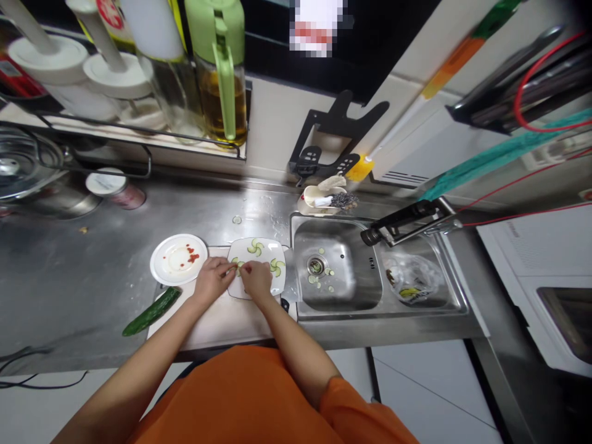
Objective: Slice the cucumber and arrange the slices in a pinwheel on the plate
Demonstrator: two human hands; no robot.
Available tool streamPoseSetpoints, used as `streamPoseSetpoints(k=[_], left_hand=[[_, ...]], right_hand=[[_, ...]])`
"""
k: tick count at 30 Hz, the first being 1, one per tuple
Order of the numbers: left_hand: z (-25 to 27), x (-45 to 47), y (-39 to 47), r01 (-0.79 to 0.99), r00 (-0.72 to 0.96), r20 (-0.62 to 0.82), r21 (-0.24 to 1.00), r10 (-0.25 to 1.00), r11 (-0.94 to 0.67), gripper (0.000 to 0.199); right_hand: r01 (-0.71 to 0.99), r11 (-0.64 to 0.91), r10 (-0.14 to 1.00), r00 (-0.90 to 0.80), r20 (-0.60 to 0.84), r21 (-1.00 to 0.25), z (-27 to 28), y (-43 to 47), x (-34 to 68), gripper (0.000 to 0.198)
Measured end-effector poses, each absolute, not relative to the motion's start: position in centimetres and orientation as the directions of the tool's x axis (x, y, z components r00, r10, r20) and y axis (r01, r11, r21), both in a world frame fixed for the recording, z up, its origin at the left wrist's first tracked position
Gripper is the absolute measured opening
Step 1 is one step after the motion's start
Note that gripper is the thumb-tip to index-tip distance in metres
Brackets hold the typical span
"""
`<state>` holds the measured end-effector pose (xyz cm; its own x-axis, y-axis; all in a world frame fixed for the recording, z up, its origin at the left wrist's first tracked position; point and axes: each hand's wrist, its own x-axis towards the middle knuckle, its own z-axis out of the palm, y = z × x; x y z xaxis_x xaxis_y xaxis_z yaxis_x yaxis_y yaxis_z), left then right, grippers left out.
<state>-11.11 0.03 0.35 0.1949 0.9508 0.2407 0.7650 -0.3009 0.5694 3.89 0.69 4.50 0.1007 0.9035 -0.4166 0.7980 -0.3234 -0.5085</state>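
Note:
A white squarish plate [266, 287] carries thin cucumber slices [254, 247] arranged in curved pinwheels at its back and right side. My left hand [215, 280] reaches over the plate's left edge, its fingertips pinched at a cucumber slice [235, 261]. Close beside it, my right hand [257, 280] is closed too, fingertips together at the same small group of slices. The fingers partly cover that group. Under the plate lies a pale cutting board [222, 327]. To the left are a whole cucumber [152, 312] and a round white plate [161, 260] with red bits.
A knife's dark handle [285, 304] shows right of the plate. Beyond it is a steel sink [354, 290] with slices around its drain and a plastic bag [419, 277] in the second basin. A faucet [402, 222] reaches over. Bottles and jars fill the rack [194, 146] at back left.

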Motion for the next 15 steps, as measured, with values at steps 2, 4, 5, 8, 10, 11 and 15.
streamPoseSetpoints(k=[2,4,5,8,10,11,15], left_hand=[[0.6,-11.1,-0.1,0.768,0.181,0.24,0.572,0.954,-0.289,0.025],[1.0,-11.5,-0.2,0.774,0.159,0.234,0.573,0.959,-0.269,0.025],[1.2,-11.9,-0.2,0.779,0.147,0.231,0.573,0.962,-0.257,0.025],[1.6,-14.0,-0.1,0.816,0.054,0.218,0.553,0.974,-0.169,0.028],[1.9,-16.0,0.3,0.85,-0.072,0.196,0.525,0.978,-0.043,0.03],[2.0,-17.0,0.6,0.858,-0.147,0.183,0.513,0.972,0.033,0.03],[2.6,-19.7,1.8,0.85,-0.259,0.074,0.49,0.963,0.191,0.029]], right_hand=[[0.795,-0.333,0.901,0.109,-0.419,-0.507,4.6,0.7,4.0,0.019],[0.794,-0.34,0.898,0.115,-0.424,-0.505,4.7,0.6,4.1,0.019],[0.793,-0.341,0.897,0.115,-0.426,-0.504,4.8,0.6,4.2,0.019],[0.792,-0.333,0.897,0.1,-0.43,-0.511,5.1,0.3,4.6,0.021],[0.792,-0.324,0.9,0.088,-0.427,-0.518,5.2,0.1,4.8,0.022],[0.792,-0.321,0.9,0.084,-0.427,-0.52,5.3,0.0,4.9,0.022],[0.795,-0.324,0.894,0.079,-0.441,-0.514,5.4,-0.3,4.8,0.02]])
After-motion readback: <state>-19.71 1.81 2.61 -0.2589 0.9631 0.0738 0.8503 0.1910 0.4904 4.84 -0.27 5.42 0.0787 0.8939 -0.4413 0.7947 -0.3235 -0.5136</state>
